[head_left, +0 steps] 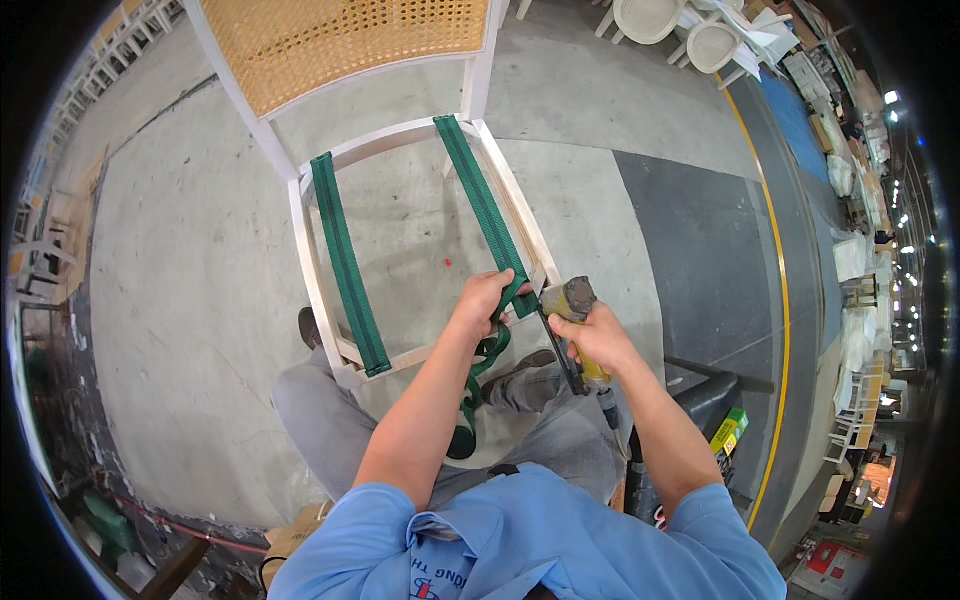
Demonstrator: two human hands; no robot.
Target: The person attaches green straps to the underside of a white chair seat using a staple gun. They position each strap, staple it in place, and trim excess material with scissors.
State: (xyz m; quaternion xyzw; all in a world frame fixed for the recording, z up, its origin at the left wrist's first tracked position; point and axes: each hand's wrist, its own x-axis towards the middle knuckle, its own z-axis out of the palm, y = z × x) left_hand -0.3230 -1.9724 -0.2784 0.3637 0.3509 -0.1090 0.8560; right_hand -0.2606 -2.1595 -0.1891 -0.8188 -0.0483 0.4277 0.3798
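Your left fingers (497,284) grip a green strap (478,195) near the white chair frame's (303,225) corner; just right, your right fingers (565,326) wrap the staple gun (570,299). Left of both lies another strap (345,265); right and nearer you, a green-and-yellow box (731,430), contents hidden. White chairs (712,45) stand far ahead-right.
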